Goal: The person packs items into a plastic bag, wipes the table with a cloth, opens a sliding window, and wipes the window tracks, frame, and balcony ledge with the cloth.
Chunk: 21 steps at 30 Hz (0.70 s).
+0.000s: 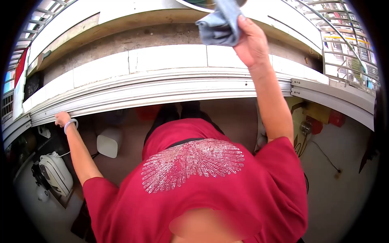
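My right hand (253,42) is stretched forward past the window track, closed around a blue-grey cloth (219,30). The cloth is bunched, and part of it reaches up to the top edge of the view, in front of a round basin (190,5) with a pale rim. On the left, my left hand (63,118) wears a pale bangle at the wrist. Its fingers are curled on the near edge of the white metal window track (162,90). The fingertips are partly hidden.
White tiles (166,56) line the sill beyond the track, then a stained concrete trough (133,38). Metal bars (348,40) enclose both sides. Below on the left are a white appliance (56,173) and a white bin (108,143); cords hang at the right wall.
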Available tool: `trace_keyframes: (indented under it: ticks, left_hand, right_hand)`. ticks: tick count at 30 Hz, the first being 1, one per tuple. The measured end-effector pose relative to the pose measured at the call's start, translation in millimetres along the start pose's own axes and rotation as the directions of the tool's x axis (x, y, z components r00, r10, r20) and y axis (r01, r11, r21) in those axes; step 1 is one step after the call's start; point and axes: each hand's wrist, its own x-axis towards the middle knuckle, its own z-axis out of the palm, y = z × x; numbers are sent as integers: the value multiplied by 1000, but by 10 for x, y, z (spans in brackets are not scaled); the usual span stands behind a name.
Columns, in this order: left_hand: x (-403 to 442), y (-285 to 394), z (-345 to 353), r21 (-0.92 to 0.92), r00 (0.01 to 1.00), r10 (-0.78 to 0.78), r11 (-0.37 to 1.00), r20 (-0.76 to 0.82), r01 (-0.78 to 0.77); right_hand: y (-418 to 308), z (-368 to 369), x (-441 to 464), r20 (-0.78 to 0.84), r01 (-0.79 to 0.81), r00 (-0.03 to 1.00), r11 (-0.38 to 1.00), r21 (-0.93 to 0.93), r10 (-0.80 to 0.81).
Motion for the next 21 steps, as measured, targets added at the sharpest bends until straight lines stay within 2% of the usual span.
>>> trace_keyframes:
  ticks: [1,3,5,6,7,9,11,13,14,17,18,19,21]
  left_hand:
    - [7,3,-1,-7,1000,3,1000,14,-3]
    - [-39,14,-10,-51,1000,6,999,2,-6]
    - [59,-59,61,-41,999,34,999,-33,-35]
    - [54,-45,30,-70,999,30,997,16,-29]
    - [109,-76,66,-19,999,43,999,-2,-43]
    - [-215,78,-98,-87,1000,24,996,0,-24]
    - [-181,54,-80,-105,999,26,994,26,-23]
    - [-218,45,-47,-107,996,42,993,-74,-50]
    - [-228,55,-52,-77,996,37,996,-77,-42]
    - [-419,130,-135,-177,997,23,984,-73,-35]
    - [-489,182,-166,-179,997,20,983,-79,-33]
    - [-506,207,-198,-186,999,-2,983,-45,-6]
    - [-534,224,-215,-207,999,0,978,-54,-11]
  right_hand:
    - [-171,39,-77,-24,60,998,998,-29,-61]
    - [-479,-65,-278,-44,202,974,939,-279,-223]
    - [-712,-313,-512,-36,272,952,892,-361,-305]
    - [-801,-428,-627,-23,272,955,903,-332,-296]
    - [-876,-540,-734,-12,271,958,914,-304,-288]
    - [-966,-734,-877,-289,158,905,878,-452,-312]
    - [-1014,-855,-931,-252,45,946,853,-520,-203]
    - [-960,-821,-965,-260,-61,952,727,-684,-164]
    - [-894,-811,-961,-233,-94,963,639,-763,-137]
    - [-581,-394,-825,-138,-99,987,377,-921,-78]
    - [-396,-337,-751,-62,-41,997,448,-893,-34]
    - [-243,-259,-669,37,51,998,380,-924,-44]
    - [52,198,-492,172,147,985,375,-915,32]
